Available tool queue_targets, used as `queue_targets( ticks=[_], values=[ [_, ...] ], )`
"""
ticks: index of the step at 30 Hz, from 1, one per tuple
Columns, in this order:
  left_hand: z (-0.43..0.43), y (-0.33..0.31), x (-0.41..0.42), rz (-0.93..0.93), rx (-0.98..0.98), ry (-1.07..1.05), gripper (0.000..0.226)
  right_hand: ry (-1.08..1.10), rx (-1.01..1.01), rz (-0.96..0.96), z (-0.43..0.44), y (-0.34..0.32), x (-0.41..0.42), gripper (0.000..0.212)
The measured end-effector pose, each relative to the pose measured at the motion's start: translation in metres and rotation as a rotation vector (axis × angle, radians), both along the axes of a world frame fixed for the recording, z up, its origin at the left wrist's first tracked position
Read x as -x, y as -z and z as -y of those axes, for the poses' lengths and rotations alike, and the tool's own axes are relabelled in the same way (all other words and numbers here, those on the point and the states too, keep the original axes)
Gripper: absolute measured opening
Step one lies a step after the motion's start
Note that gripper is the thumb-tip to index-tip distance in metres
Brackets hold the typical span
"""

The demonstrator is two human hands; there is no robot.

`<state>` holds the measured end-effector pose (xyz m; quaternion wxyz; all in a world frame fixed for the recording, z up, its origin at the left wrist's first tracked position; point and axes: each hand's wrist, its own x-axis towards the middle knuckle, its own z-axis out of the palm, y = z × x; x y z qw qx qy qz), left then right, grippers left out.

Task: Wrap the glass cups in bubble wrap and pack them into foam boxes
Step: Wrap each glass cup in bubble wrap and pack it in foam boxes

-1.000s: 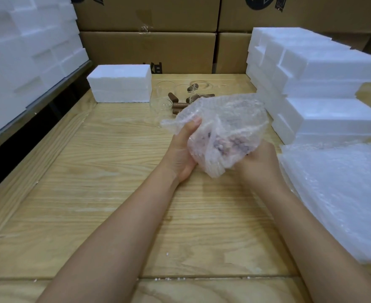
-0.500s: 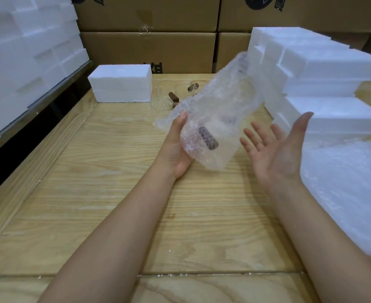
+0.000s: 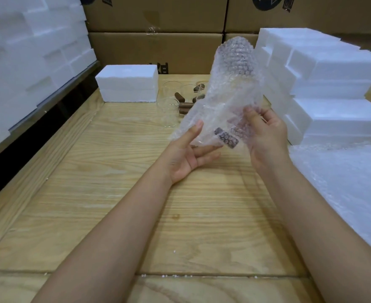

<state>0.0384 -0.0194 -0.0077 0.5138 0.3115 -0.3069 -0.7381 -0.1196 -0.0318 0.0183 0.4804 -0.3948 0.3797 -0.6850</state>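
A glass cup with a brown handle (image 3: 226, 138) sits inside a tall, loose tube of bubble wrap (image 3: 232, 84) held upright above the wooden table (image 3: 119, 193). My right hand (image 3: 267, 138) grips the lower right of the bundle, thumb on the front. My left hand (image 3: 186, 156) is at the lower left, with its thumb against the wrap and its straight fingers under the bottom edge. Several bare glass cups (image 3: 171, 113) with brown handles stand at the back of the table.
A single white foam box (image 3: 127, 85) lies at the back left of the table. Stacked foam boxes (image 3: 324, 84) rise on the right, with a pile of bubble wrap sheets (image 3: 346, 184) before them. More foam (image 3: 27, 53) fills the left shelf. Cardboard cartons (image 3: 154, 25) form the back wall.
My right hand let go and opened half a second ago, and now it grips the bundle again. The crumpled wrap has stretched into a tall upright tube. My left hand's fingers have straightened.
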Motion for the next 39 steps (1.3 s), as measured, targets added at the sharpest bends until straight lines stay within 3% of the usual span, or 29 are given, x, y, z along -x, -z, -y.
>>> queue_targets(
  ticks=[6, 8, 10, 12, 15, 19, 27, 29, 32, 37, 39],
  values=[
    [0.002, -0.001, -0.025, 0.118, 0.082, 0.224, 0.088, -0.016, 0.001, 0.075, -0.009, 0.006, 0.010, 0.010],
    [0.004, -0.003, -0.030, 0.144, 0.052, 0.234, 0.111, -0.032, 0.022, 0.061, -0.011, 0.005, 0.012, 0.009],
    [0.005, -0.006, -0.030, 0.200, 0.014, 0.222, 0.119, -0.040, 0.047, 0.026, -0.013, 0.006, 0.009, 0.011],
    [0.005, -0.007, -0.026, 0.273, 0.027, 0.213, 0.099, -0.056, 0.072, -0.005, -0.016, 0.007, 0.005, 0.013],
    [0.002, -0.011, -0.016, 0.342, 0.053, 0.168, 0.045, -0.072, 0.081, -0.081, -0.019, 0.009, 0.000, 0.015],
    [0.005, -0.009, -0.007, 0.434, 0.020, 0.064, 0.046, -0.079, 0.133, -0.220, -0.019, 0.011, -0.002, 0.017],
    [0.006, -0.002, 0.008, 0.633, 0.274, -0.115, 0.025, -0.061, 0.027, -0.680, -0.016, 0.017, -0.011, 0.029],
    [0.006, 0.001, 0.009, 0.601, 0.348, -0.146, 0.022, -0.032, -0.006, -0.748, -0.016, 0.017, -0.011, 0.039],
    [0.003, 0.000, 0.009, 0.495, 0.389, -0.118, 0.040, -0.154, -0.083, -0.704, -0.014, 0.018, -0.009, 0.047],
    [-0.002, -0.002, 0.013, 0.405, 0.395, 0.014, 0.051, -0.003, -0.031, -0.932, -0.015, 0.018, -0.012, 0.007],
    [-0.003, 0.000, 0.018, 0.473, 0.420, -0.023, 0.052, 0.030, -0.028, -0.951, -0.015, 0.018, -0.013, 0.007]
  ],
)
